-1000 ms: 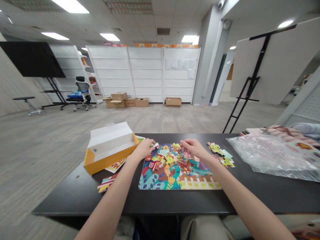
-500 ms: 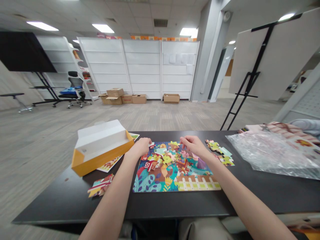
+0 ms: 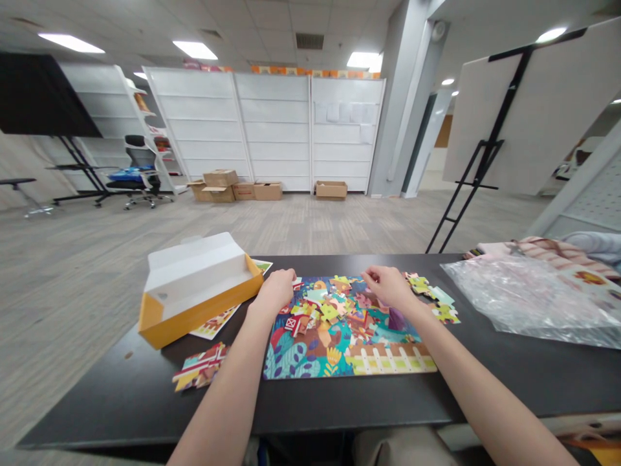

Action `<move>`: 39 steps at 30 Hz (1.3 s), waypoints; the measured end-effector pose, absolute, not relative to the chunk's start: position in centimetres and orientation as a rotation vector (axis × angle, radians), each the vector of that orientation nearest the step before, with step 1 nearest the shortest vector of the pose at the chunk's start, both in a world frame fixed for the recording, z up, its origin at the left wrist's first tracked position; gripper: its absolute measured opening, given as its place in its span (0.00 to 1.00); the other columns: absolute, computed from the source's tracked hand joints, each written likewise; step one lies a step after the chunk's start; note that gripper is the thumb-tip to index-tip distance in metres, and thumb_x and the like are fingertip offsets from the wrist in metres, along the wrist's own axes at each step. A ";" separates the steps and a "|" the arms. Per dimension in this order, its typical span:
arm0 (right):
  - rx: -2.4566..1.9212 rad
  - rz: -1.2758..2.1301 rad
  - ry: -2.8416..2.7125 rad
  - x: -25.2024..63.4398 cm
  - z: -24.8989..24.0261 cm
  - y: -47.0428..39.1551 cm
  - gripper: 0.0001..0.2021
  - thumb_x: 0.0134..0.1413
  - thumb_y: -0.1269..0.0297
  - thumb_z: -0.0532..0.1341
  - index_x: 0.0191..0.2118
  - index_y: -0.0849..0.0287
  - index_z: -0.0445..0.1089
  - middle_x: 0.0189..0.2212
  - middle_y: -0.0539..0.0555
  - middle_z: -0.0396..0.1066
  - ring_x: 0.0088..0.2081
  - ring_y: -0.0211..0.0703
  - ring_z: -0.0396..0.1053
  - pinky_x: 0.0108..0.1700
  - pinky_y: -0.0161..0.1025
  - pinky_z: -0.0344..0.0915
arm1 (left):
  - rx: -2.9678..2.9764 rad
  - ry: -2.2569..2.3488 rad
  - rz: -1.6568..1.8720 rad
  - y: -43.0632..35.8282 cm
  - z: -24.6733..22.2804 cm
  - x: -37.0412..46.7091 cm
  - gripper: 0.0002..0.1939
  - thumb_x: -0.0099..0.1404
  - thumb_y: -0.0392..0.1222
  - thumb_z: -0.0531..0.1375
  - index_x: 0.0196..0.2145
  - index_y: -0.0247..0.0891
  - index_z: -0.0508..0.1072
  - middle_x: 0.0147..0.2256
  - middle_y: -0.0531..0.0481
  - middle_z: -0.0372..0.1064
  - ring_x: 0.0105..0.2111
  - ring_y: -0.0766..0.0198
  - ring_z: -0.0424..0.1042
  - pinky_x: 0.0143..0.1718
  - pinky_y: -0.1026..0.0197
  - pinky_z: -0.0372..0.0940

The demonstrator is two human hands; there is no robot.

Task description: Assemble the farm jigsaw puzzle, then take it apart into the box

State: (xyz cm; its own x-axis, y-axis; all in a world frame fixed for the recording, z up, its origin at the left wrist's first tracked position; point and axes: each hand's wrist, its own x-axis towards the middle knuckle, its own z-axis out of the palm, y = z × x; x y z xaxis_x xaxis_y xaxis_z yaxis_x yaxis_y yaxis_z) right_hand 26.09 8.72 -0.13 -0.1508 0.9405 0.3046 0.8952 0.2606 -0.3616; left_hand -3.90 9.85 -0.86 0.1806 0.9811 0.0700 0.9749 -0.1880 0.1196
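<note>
A colourful jigsaw puzzle (image 3: 301, 359) lies flat on the black table, with several loose pieces (image 3: 330, 312) heaped over its middle. At its upper left corner is my left hand (image 3: 279, 288), fingers curled and closed at a small red-and-white puzzle piece (image 3: 297, 283). My right hand (image 3: 388, 285) hovers over the upper right part of the puzzle, thumb and fingers pinched together. Whatever is between those fingertips is too small to make out. Along the bottom of the puzzle runs a picture of a white fence (image 3: 388, 359).
An open yellow box (image 3: 204, 309) with a white inside stands left, on printed sheets (image 3: 216, 322). Joined red pieces (image 3: 201, 366) lie near my left forearm. More pieces (image 3: 444, 313) sit right of the puzzle, beside a clear plastic bag (image 3: 528, 298). Clothing is piled behind it.
My right hand has moved a little to the right across the top of the puzzle. My left hand stays by the upper left corner. The whole view has shifted slightly.
</note>
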 end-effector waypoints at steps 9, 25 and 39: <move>-1.757 -0.022 -2.260 25.2 0.1 7.9 0.15 0.65 0.57 0.54 0.34 0.55 0.76 0.30 0.55 0.79 0.31 0.45 0.73 0.29 0.37 0.52 | 2.361 1.980 0.205 10.1 -1.4 -3.7 0.18 0.65 0.26 0.51 0.48 0.33 0.73 0.44 0.37 0.73 0.47 0.55 0.74 0.51 0.56 0.65; -1.737 -0.006 -2.307 25.4 0.2 7.7 0.14 0.64 0.58 0.55 0.34 0.55 0.76 0.31 0.56 0.79 0.31 0.46 0.74 0.30 0.37 0.53 | 2.357 1.688 -0.014 2.9 4.8 -1.3 0.23 0.47 0.47 0.71 0.42 0.41 0.76 0.41 0.43 0.77 0.40 0.50 0.77 0.36 0.59 0.69; -1.384 0.714 -2.516 25.4 1.4 6.3 0.20 0.45 0.45 0.70 0.33 0.57 0.72 0.26 0.49 0.72 0.27 0.40 0.67 0.28 0.34 0.56 | 2.365 1.665 -0.108 3.0 3.8 -1.3 0.23 0.48 0.40 0.69 0.44 0.39 0.75 0.46 0.38 0.76 0.45 0.46 0.77 0.42 0.56 0.70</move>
